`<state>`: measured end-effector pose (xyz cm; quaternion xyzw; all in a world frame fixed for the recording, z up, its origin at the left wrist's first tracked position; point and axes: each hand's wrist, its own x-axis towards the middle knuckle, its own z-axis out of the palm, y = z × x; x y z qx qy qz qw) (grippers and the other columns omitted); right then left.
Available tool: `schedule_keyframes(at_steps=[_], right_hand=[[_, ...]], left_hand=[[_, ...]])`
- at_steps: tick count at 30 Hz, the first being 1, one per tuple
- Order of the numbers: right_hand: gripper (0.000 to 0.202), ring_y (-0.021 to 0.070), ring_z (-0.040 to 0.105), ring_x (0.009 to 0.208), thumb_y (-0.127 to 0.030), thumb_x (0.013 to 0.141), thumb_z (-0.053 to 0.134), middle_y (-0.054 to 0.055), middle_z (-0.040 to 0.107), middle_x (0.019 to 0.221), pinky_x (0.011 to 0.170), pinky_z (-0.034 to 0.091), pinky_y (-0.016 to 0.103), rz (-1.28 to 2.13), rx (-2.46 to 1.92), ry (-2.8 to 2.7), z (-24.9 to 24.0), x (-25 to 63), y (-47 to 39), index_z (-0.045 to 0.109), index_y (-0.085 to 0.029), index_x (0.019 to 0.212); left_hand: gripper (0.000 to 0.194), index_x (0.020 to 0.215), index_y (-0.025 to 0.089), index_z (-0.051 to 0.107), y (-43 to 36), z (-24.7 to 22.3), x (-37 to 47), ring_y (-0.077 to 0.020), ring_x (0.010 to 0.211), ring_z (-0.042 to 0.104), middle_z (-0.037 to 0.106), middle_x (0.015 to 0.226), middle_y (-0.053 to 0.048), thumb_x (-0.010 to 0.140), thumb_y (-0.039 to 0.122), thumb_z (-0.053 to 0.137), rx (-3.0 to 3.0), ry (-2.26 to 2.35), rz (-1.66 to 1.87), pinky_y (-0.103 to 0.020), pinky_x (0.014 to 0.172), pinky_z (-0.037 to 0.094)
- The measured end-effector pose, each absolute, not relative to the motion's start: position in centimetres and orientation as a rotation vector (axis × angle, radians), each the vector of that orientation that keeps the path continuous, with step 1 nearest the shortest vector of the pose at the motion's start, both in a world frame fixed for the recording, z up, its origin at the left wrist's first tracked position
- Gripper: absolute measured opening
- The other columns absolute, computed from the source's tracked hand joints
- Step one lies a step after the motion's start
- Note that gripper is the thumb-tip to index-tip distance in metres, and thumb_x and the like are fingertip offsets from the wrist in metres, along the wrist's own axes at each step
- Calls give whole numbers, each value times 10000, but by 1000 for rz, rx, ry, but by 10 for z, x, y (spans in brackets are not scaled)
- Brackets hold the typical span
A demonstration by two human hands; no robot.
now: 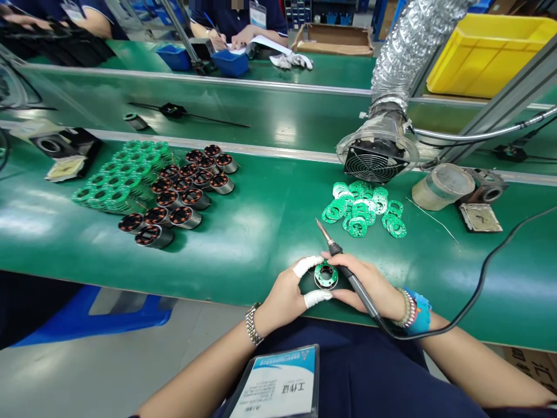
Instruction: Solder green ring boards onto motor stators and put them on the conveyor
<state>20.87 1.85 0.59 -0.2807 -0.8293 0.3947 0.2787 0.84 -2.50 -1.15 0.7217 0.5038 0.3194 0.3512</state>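
Near the front edge of the green bench, a motor stator with a green ring-shaped circuit board (pixel 321 281) on top is held between both hands. My left hand (pixel 282 299), with white covers on thumb and forefinger, is closed around its left side. My right hand (pixel 374 284) grips a soldering iron (pixel 359 291), while its thumb and fingertip also touch the stator's right side. The iron's metal tip points up and left, away from the board. Its black cord (pixel 478 284) runs over my right forearm. The stator's lower body is mostly hidden by my fingers.
Loose ring boards (pixel 359 209) lie ahead, below a fume fan (pixel 374 164). A round jar (pixel 442 186) and an iron stand with sponge (pixel 481 217) are right. Several stators (pixel 185 217) and stacked boards (pixel 117 180) stand left. A co-worker's hands (pixel 241 38) are across the bench.
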Motion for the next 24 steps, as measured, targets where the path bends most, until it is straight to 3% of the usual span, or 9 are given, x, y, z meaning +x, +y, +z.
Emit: schedule_keyframes(at_steps=[5, 9, 14, 24], right_hand=[[461, 180, 592, 1061, -78, 775, 562, 116, 519, 1286, 898, 507, 339, 1137, -861, -2001, -1, 216, 10, 399, -211, 1185], [528, 169, 613, 1000, -66, 769, 558, 100, 575, 1192, 873, 520, 327, 1200, -911, -1892, -10, 211, 5, 379, -207, 1245], [549, 166, 623, 957, -42, 762, 547, 72, 613, 1084, 860, 523, 328, 1245, -929, -1823, -14, 206, 4, 387, -212, 1259], [418, 115, 666, 781, -46, 775, 504, 41, 632, 924, 750, 548, 267, 1349, -1014, -1701, -14, 199, 5, 427, -194, 1158]], left_hand=[[547, 1277, 217, 428, -21, -15, 6, -212, 1041, 578, 593, 1150, -89, 786, 352, 626, 1978, 1224, 805, -379, 887, 494], [675, 1316, 208, 382, -20, -14, 5, -228, 1017, 598, 591, 1162, -109, 733, 375, 677, 1978, 1277, 823, -391, 877, 507], [432, 1214, 190, 514, -20, -14, 5, -223, 1026, 604, 615, 1139, -109, 810, 322, 595, 2061, 1289, 820, -366, 876, 513], [456, 1231, 184, 506, -27, -20, 1, -223, 1073, 594, 610, 1194, -101, 810, 337, 592, 1965, 1327, 735, -370, 929, 489]])
